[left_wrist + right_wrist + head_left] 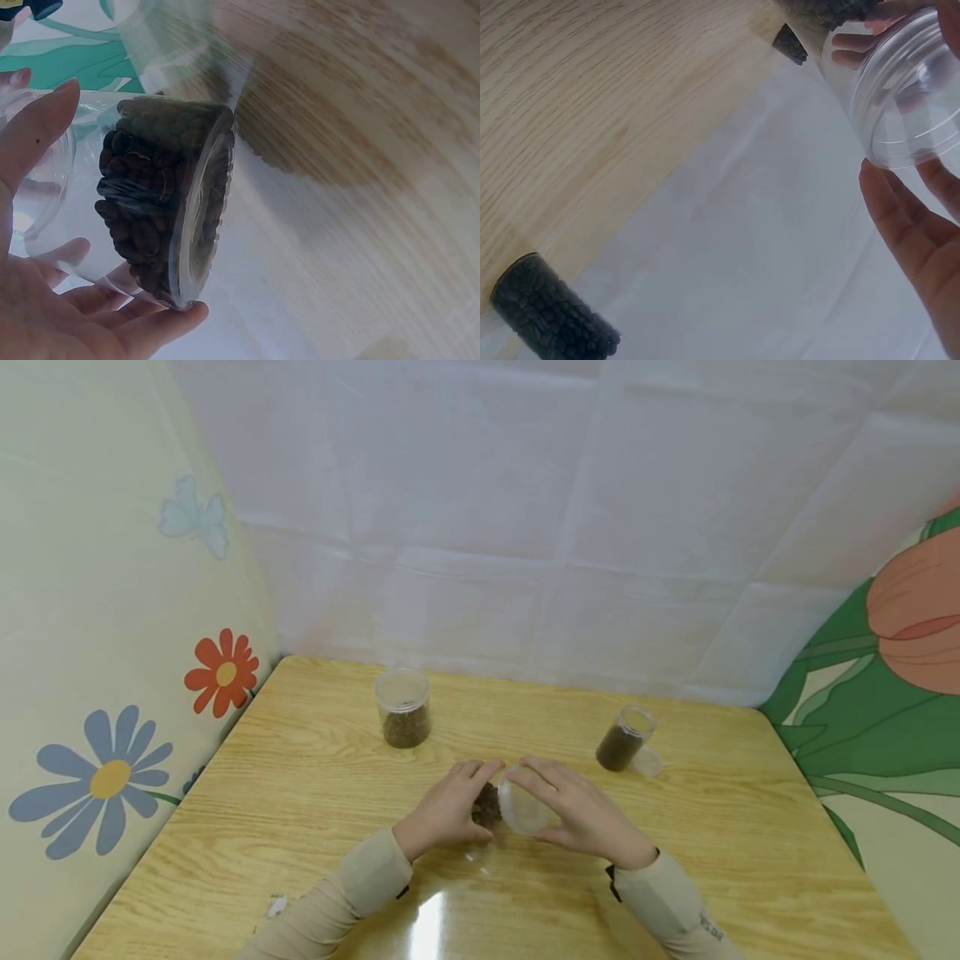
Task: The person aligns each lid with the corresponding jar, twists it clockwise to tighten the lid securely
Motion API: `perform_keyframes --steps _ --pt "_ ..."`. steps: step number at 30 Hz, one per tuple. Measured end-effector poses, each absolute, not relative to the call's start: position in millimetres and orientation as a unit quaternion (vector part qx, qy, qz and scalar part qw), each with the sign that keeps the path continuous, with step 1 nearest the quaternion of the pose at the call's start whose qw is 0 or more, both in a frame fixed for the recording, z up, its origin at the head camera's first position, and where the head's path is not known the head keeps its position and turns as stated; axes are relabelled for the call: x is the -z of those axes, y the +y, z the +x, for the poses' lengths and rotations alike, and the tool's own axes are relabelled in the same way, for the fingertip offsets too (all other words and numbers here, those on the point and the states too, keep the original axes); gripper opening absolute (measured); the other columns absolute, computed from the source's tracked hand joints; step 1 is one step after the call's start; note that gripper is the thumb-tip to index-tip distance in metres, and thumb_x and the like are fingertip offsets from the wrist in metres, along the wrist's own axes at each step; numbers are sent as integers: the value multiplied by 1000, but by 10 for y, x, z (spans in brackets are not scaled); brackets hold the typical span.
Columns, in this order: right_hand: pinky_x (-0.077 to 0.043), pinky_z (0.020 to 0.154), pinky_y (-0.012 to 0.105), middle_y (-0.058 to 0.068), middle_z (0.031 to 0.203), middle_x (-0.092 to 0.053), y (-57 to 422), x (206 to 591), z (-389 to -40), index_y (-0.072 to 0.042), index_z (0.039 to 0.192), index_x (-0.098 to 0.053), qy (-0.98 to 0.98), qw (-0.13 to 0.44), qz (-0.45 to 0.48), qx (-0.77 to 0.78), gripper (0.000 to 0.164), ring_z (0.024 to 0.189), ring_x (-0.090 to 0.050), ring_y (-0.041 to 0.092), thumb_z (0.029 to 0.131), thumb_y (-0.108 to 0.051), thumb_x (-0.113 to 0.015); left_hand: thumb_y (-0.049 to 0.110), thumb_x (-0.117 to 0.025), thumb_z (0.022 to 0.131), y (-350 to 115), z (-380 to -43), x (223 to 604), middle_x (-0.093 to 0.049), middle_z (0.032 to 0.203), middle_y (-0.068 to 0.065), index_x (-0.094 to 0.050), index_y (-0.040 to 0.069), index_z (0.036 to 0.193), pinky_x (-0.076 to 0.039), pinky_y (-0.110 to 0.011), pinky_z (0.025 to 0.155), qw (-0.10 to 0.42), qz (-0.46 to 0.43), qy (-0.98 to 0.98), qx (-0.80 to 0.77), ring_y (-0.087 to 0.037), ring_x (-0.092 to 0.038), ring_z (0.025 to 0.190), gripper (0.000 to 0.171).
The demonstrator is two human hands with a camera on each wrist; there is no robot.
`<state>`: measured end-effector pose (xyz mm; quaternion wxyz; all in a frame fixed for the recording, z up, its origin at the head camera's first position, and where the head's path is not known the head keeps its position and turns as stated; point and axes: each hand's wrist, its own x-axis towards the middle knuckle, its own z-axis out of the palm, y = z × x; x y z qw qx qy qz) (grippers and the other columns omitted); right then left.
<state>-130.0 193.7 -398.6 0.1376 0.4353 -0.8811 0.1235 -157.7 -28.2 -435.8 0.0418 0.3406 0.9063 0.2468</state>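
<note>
A clear jar (pixel 88 169) partly filled with dark, shiny beans (pixel 146 184) is tilted on its side between my two hands. My left hand (pixel 450 806) grips it round its body, thumb on one side and fingers on the other. At the jar's mouth end, my right hand (pixel 588 818) holds the translucent round lid (pixel 525 806) by its rim, thumb and fingers spread round it. From the right wrist, the lid's ringed edge (pixel 911 82) shows close to the fingers. Whether the lid is screwed tight cannot be seen.
A wider clear jar (pixel 405 718) with brown contents stands at the back left of the wooden table (pixel 315 777). Back right is a narrower jar (pixel 621 743) of dark contents, with a clear round disc (pixel 647 762) beside it. A white cloth (pixel 450 527) hangs behind.
</note>
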Motion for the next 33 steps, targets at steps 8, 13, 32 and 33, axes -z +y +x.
perform_keyframes --steps 8,13,32,33 --pt "-42 91 48 17 132 -44 1944 3976 -1292 -10 135 -41 -885 130 428 -128 94 116 -46 32 54 -22 -87 29 -85 60 -274 -1581 4355 -45 129 -14 -30 11 140 -44 -44 90 44 338 906 -250 -30 -43 116 99" --pt "-43 91 48 18 132 -45 1944 3967 -1288 -10 135 -40 -887 131 425 -127 95 115 -47 33 54 -23 -87 28 -85 60 -270 -1582 4342 -45 129 -15 -30 11 140 -45 -43 90 45 341 905 -249 -30 -43 116 99" --pt "-48 83 46 21 137 -37 2029 3907 -1174 -7 139 -35 -909 126 369 -146 90 112 -50 35 67 -40 -78 29 -85 60 -327 -1609 4362 -46 128 -15 -32 12 139 -46 -47 85 44 319 902 -287 -30 -47 113 97" --pt "-48 83 46 21 137 -38 2044 3906 -1164 -7 138 -37 -910 130 364 -148 87 111 -50 35 68 -39 -77 29 -86 60 -332 -1609 4362 -46 127 -16 -33 12 139 -46 -47 86 41 319 901 -290 -30 -47 112 97"
